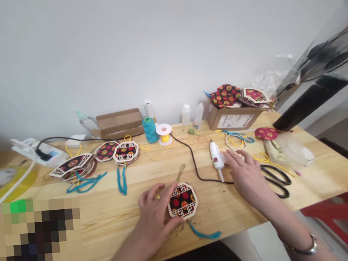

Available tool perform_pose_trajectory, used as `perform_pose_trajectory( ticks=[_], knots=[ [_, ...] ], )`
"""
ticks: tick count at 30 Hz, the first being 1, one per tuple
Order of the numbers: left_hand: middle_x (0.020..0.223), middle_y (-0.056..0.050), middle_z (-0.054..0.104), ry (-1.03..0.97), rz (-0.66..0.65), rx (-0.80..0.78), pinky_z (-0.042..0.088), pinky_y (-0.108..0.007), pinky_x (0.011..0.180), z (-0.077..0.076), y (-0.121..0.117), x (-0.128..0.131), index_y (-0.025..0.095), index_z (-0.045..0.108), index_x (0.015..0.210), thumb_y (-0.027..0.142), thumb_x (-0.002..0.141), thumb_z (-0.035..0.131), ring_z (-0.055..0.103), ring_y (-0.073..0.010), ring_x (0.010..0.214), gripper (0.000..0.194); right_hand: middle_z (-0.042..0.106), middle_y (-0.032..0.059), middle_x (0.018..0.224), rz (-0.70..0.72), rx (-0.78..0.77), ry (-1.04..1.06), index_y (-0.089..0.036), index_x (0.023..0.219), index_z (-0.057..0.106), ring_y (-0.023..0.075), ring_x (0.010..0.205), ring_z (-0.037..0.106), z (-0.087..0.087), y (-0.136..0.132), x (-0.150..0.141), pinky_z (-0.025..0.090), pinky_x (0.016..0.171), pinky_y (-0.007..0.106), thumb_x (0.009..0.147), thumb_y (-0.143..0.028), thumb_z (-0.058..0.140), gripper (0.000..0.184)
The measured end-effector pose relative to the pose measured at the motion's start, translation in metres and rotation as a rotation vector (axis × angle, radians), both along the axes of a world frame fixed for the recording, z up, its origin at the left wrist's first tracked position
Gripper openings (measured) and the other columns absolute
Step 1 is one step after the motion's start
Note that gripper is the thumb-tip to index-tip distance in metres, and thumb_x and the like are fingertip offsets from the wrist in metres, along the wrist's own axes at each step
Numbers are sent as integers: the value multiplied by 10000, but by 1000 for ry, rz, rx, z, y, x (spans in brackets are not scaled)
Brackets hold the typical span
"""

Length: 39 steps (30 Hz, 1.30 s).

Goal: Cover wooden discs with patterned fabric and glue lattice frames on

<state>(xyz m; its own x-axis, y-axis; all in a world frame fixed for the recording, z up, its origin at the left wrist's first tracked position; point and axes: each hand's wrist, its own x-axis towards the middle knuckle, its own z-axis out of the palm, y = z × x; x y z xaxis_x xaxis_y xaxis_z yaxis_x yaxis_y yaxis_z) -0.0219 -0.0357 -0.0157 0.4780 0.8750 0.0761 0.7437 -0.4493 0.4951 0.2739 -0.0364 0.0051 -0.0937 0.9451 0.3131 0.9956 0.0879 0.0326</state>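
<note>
Ornament (pixel 183 201), lower centre of frame, flat on worktop (pixel 123 219), held at the rim by left hand (pixel 156 209); right hand (pixel 246 173) at glue gun (pixel 217 155), right of centre, grip unclear; best kept steady, blue tassel (pixel 205 235) clear.

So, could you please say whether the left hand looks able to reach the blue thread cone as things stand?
Probably yes: only a thin yellow cord lies on the wooden tabletop between the left hand and the blue thread cone. It would likely have to release the patterned wood-framed ornament first.
</note>
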Motion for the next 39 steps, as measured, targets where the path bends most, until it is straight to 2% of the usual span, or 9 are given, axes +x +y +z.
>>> perform_pose_trajectory(
  ticks=[5,9,13,17,20,22,25,30,39],
  knots=[
    [1306,-106,521,-17,17,13,327,-537,982,-4,-1,-2,298,461,1347,291,772,663,400,-335,1225,609,637,95,1181,52,-156,3,-169,1222,548,298,1120,450,8,23,11,388,803,398,824,-15,426,444],
    [1316,-120,526,3,-1,-9,319,-562,982,-3,0,-1,274,455,1353,287,766,668,402,-348,1235,624,663,97,1100,86,-166,14,-169,1190,576,267,1057,484,15,48,11,361,791,378,855,-64,439,377],
    [1310,-127,526,13,6,-8,331,-552,974,-2,1,-1,275,466,1348,295,767,670,406,-348,1234,616,665,119,1096,79,-153,3,-138,1179,589,288,1039,501,20,63,12,374,779,403,847,-56,430,378],
    [1294,-119,536,10,-6,13,332,-529,974,0,0,0,282,445,1366,306,780,660,415,-336,1217,625,586,155,1248,48,-105,20,-102,1251,534,330,1123,470,26,43,-6,394,842,466,822,-12,396,460],
    [1298,-111,536,4,-24,0,303,-526,993,4,-2,1,277,414,1386,337,789,654,401,-332,1222,646,591,148,1213,146,-40,196,-125,1218,551,298,1103,507,23,13,-33,425,905,464,869,-108,442,366],
    [1310,-103,534,1,-27,-11,292,-521,1000,7,-2,2,282,395,1393,338,802,641,395,-323,1223,643,622,132,1117,225,-89,374,-137,1142,586,259,1021,566,18,-4,-53,471,888,420,882,-182,497,278],
    [1311,-106,537,8,-38,-30,290,-513,998,11,-3,3,266,396,1387,326,810,632,392,-314,1226,626,622,100,1049,243,-219,541,-162,1086,598,221,943,600,9,-19,-76,510,832,371,872,-192,546,223],
    [1330,-103,515,-3,-40,-17,276,-505,1012,9,-4,3,268,379,1395,333,815,632,376,-305,1245,635,610,86,1025,239,-286,607,-174,1055,597,219,948,591,5,-23,-93,507,834,368,830,-183,608,225],
    [1308,-101,542,11,-45,14,288,-506,995,8,-4,4,267,371,1402,322,798,654,387,-316,1230,670,603,79,916,70,-404,460,-176,937,642,209,832,617,13,-12,-105,466,725,324,876,-290,563,152]
  ],
)
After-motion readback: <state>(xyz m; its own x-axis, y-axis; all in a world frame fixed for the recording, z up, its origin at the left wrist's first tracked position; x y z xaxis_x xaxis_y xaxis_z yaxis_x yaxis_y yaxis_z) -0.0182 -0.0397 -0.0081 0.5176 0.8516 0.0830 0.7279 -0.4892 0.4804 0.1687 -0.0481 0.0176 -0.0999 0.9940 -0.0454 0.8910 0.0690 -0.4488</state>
